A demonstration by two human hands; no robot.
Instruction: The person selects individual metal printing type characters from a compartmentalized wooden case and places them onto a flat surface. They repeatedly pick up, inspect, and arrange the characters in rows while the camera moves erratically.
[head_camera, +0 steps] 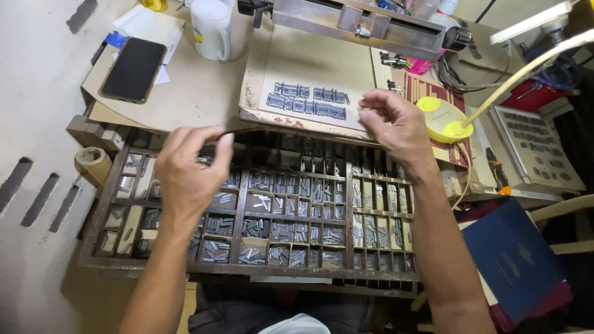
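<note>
Head-worn view, steeply down, close over type case (247, 210)

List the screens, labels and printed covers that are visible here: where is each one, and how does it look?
Smartphone: upper left on the desk, a black rectangle with a dark screen.
White mug: top centre-left, with a small yellow and blue label patch.
Blue folder: lower right, dark blue cover with a faint emblem.

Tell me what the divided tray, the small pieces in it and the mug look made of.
Tray: dark, worn wood, going by the matte, scuffed dividers. Pieces: probably metal, dull grey with faint glints. Mug: likely glazed ceramic, smooth glossy white, though plastic can't be ruled out.
</note>
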